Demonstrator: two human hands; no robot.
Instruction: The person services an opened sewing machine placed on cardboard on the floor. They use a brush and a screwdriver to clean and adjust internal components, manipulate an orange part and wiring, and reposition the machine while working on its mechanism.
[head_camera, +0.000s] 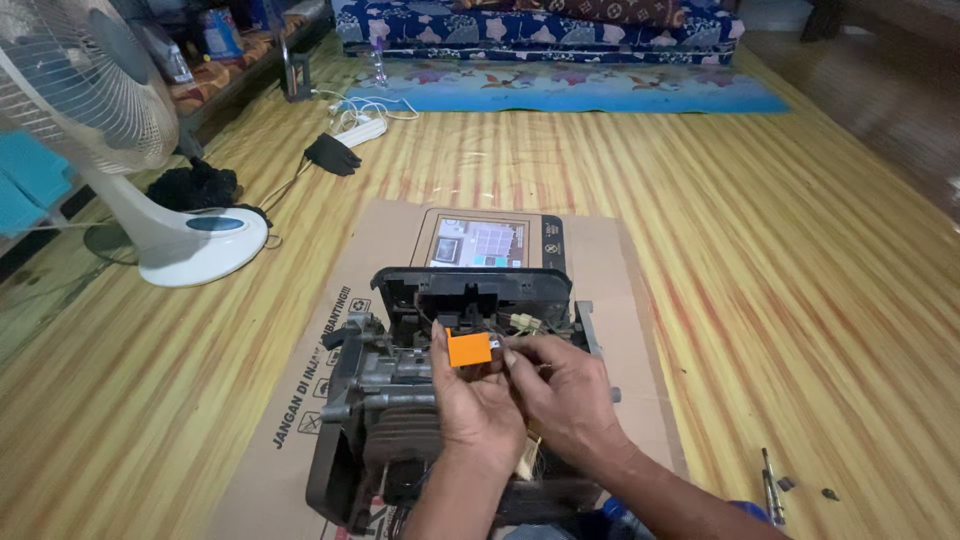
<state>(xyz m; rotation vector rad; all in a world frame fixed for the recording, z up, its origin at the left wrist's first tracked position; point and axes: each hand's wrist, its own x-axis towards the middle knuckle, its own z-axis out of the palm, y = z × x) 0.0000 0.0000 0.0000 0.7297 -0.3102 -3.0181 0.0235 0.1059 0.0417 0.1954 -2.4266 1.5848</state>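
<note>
A dark, partly dismantled machine (400, 400) with a finned metal cylinder and a black plastic frame lies on a sheet of cardboard (300, 400). My left hand (470, 400) holds a small orange rectangular part (468, 348) above the machine, thumb on its left edge. My right hand (562, 385) is beside it, fingertips pinching the wires or connector at the orange part's right side. A pale connector (525, 322) with wires sits just behind my fingers. A grey panel with a screen-like face (490, 242) lies flat beyond the machine.
A white standing fan (120, 130) is at the left with a black cloth (195, 185) near its base. A black glove (332, 153) and white cable lie further back. A screwdriver (769, 487) and small screws lie at right on the striped mat. A blue mattress lies at the back.
</note>
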